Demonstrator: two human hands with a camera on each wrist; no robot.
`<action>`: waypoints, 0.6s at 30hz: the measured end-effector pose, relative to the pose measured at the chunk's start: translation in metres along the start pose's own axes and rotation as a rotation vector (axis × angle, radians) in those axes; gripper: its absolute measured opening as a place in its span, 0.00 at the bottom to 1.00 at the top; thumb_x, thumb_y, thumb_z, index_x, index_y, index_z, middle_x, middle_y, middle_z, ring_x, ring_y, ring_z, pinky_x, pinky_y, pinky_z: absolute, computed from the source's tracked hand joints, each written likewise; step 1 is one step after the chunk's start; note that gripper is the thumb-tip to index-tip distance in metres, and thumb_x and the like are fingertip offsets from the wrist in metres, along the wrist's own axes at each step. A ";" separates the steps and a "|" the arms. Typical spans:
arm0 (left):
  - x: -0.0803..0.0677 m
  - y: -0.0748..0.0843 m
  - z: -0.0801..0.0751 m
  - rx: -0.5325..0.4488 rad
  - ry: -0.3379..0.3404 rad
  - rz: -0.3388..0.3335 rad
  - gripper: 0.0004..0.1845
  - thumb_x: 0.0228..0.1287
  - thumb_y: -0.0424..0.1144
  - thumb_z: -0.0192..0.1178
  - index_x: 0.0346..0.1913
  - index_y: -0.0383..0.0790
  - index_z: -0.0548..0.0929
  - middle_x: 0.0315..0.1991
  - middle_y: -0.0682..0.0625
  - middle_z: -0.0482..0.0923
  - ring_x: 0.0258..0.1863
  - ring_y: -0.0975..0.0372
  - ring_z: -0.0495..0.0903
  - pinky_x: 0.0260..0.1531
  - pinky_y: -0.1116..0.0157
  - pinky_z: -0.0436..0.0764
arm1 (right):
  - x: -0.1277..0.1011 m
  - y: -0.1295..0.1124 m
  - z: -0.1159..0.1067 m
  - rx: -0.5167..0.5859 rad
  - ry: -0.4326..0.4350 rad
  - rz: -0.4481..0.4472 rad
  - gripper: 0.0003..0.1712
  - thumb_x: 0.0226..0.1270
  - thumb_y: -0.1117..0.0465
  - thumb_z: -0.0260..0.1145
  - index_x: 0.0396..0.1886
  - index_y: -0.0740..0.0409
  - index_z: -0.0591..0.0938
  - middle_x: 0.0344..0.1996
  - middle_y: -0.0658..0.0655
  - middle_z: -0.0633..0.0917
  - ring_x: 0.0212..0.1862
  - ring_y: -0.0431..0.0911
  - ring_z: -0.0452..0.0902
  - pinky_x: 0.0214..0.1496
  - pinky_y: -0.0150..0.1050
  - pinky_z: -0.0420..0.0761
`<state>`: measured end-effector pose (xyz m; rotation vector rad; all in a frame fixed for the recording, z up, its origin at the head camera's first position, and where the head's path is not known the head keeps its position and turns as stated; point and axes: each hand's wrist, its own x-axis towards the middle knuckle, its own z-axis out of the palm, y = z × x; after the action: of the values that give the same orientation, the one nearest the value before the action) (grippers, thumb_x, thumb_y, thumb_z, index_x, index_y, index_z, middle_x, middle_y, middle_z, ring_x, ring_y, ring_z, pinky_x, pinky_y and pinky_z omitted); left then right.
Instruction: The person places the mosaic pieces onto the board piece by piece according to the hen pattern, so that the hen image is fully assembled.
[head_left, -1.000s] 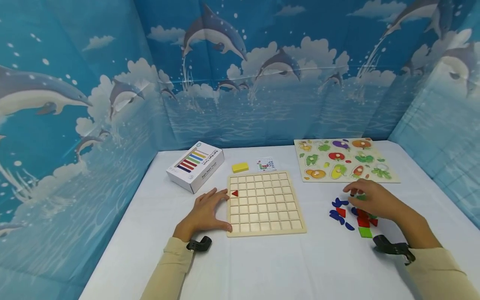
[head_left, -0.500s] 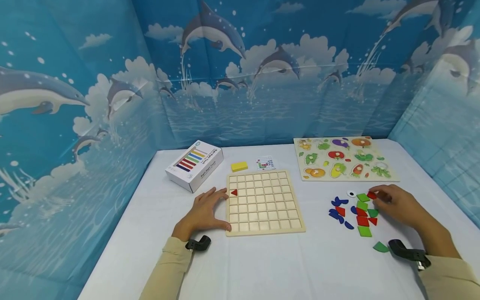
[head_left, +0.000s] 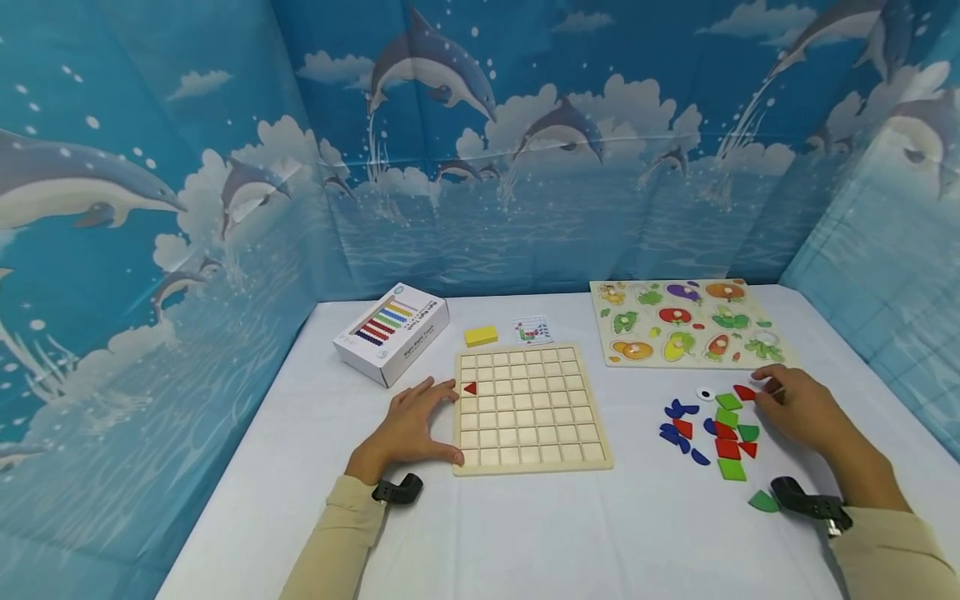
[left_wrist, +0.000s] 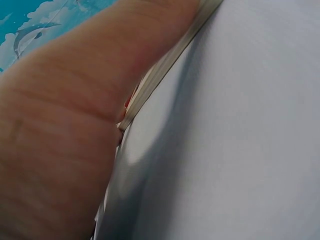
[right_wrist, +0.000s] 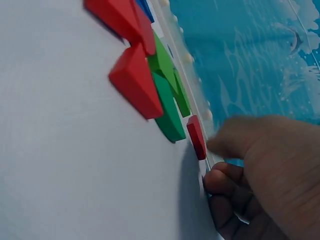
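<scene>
My right hand (head_left: 798,408) lies on the white tablecloth (head_left: 525,533) at the far right edge of the loose coloured pieces, fingers curled, the fingertips (right_wrist: 225,142) touching a small red piece (head_left: 744,392); I cannot tell whether they pinch it or only touch it; just left of it lie green pieces (head_left: 726,402), more red ones (head_left: 726,448) and dark blue ones (head_left: 675,408), with one green piece (head_left: 763,501) apart, near my wrist. My left hand (head_left: 411,425) rests spread and flat against the left edge of the wooden grid board (head_left: 529,408), thumb at its near corner; one red triangle (head_left: 469,387) sits in a cell by that edge. Behind the board lie a yellow block (head_left: 480,335), a small card (head_left: 532,329) and a white box (head_left: 391,332); a vegetable peg puzzle (head_left: 686,321) lies beyond my right hand.
</scene>
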<state>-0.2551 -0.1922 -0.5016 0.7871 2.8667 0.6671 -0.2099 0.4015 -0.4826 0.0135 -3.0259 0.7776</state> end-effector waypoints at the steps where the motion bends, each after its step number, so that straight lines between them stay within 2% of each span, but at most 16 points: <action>1: 0.000 0.000 0.000 0.000 0.000 -0.001 0.56 0.34 0.78 0.73 0.69 0.55 0.72 0.78 0.56 0.58 0.79 0.51 0.47 0.71 0.42 0.48 | 0.000 0.000 0.000 0.003 0.008 0.008 0.22 0.65 0.63 0.70 0.53 0.71 0.74 0.37 0.67 0.77 0.41 0.62 0.72 0.39 0.54 0.83; 5: 0.000 0.001 0.000 0.006 -0.004 0.000 0.56 0.34 0.78 0.72 0.69 0.55 0.71 0.78 0.56 0.57 0.79 0.51 0.46 0.71 0.42 0.48 | 0.003 0.001 0.002 -0.002 0.027 0.019 0.21 0.62 0.59 0.75 0.43 0.69 0.76 0.30 0.59 0.77 0.38 0.56 0.71 0.33 0.43 0.78; 11: 0.000 0.001 -0.001 0.007 -0.008 0.001 0.56 0.35 0.78 0.72 0.69 0.56 0.71 0.78 0.56 0.57 0.79 0.51 0.46 0.72 0.42 0.47 | 0.006 0.002 0.004 0.008 0.059 0.050 0.21 0.63 0.64 0.70 0.50 0.72 0.75 0.35 0.66 0.78 0.40 0.60 0.72 0.38 0.53 0.82; 18: -0.001 0.001 -0.001 0.007 -0.006 0.001 0.55 0.35 0.78 0.72 0.69 0.55 0.71 0.78 0.56 0.57 0.79 0.51 0.46 0.72 0.43 0.47 | 0.006 0.005 0.002 0.039 0.032 0.105 0.22 0.64 0.62 0.70 0.49 0.74 0.74 0.33 0.63 0.78 0.39 0.59 0.71 0.36 0.44 0.79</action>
<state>-0.2541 -0.1920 -0.5007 0.7907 2.8646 0.6539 -0.2161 0.4053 -0.4865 -0.1572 -3.0018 0.8360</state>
